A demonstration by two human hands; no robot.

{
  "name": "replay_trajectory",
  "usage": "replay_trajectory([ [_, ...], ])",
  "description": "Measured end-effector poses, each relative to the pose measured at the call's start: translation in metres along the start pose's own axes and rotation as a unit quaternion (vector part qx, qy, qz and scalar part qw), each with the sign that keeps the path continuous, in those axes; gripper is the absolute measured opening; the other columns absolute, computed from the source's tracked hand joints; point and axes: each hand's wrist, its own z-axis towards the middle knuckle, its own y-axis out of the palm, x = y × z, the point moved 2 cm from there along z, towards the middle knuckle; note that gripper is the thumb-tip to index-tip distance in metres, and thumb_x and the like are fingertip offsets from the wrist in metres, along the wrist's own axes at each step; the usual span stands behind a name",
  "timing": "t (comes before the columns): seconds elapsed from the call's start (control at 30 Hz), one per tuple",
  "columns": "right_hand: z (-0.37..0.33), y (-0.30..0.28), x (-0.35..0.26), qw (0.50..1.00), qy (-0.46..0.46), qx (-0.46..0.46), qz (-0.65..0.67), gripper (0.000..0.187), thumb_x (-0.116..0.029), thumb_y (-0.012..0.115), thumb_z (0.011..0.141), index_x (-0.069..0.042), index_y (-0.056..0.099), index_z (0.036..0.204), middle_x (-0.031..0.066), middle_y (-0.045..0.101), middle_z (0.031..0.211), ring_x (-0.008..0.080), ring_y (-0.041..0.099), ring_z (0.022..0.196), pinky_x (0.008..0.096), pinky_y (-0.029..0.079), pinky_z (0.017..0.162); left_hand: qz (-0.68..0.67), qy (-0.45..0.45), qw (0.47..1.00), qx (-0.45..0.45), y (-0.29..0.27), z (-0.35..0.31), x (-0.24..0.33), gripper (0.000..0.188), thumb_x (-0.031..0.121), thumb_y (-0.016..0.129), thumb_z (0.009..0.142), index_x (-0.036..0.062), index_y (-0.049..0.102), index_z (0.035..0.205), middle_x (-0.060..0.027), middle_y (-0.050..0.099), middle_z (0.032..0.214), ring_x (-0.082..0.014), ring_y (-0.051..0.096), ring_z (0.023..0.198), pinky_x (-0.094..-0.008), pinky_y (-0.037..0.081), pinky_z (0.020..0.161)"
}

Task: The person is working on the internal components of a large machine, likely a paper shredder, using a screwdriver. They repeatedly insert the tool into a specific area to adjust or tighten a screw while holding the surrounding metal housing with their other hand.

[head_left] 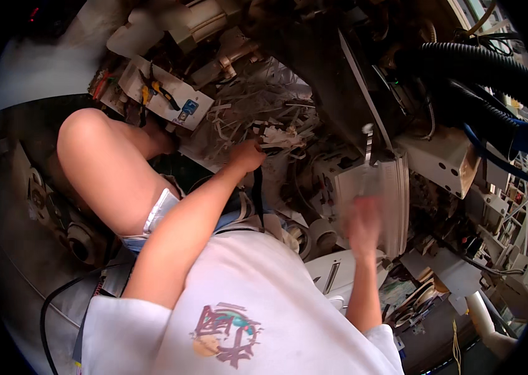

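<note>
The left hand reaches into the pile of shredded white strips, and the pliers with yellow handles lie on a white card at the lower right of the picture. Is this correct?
Not quite. The head view shows the pliers on the white card at the upper left, not the lower right. The left hand does reach into the shredded white strips.

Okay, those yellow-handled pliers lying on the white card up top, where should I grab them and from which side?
Grip the yellow-handled pliers around both handles, coming from above: they seem to lie flat on the white card, handles exposed and apart from the clutter. The left hand is nearer; the right hand is blurred, by the white housing.
</note>
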Motion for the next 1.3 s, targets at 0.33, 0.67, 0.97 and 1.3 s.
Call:
replay_trajectory([
  [0.33,0.01,0.087,0.083,0.99,0.067,-0.119,-0.018,0.025,-0.029,0.06,0.1,-0.004,0.055,0.1,0.0005,0.055,0.072,0.0077,0.047,0.055,0.0274,0.037,0.049,-0.132,0.074,0.98,0.127,0.022,0.045,-0.022,0.043,0.039,0.061,0.097,0.0113,0.057,0.129,-0.012,0.059,0.128,-0.0339,0.059,0.112,-0.0519,0.052,0.093],
  [0.67,0.055,0.131,0.092,0.971,-0.086,-0.083,-0.209,0.042,-0.027,0.061,0.097,-0.002,0.056,0.131,0.0183,0.069,0.095,0.0318,0.068,0.081,0.0401,0.052,0.067,-0.07,0.081,0.971,0.212,0.021,0.058,-0.03,0.039,0.036,0.059,0.099,0.013,0.058,0.13,-0.011,0.065,0.119,-0.0345,0.063,0.103,-0.0535,0.054,0.084],
  [0.97,0.093,0.116,0.049,0.923,-0.122,-0.042,-0.363,0.035,-0.029,0.059,0.097,-0.005,0.06,0.123,0.025,0.069,0.088,0.0433,0.067,0.082,0.0496,0.053,0.067,-0.148,0.078,0.968,0.186,0.023,0.066,-0.022,0.037,0.029,0.065,0.094,0.0125,0.061,0.127,-0.0132,0.067,0.115,-0.0346,0.065,0.103,-0.0514,0.053,0.087],
  [1.3,0.128,0.113,0.029,0.897,-0.064,-0.107,-0.424,0.034,-0.033,0.064,0.093,-0.01,0.068,0.117,0.0202,0.07,0.086,0.0389,0.068,0.082,0.0432,0.053,0.07,-0.209,0.061,0.961,0.17,0.028,0.067,-0.027,0.027,0.026,0.069,0.092,0.0128,0.067,0.116,-0.0127,0.068,0.11,-0.0329,0.067,0.097,-0.0498,0.056,0.084],
])
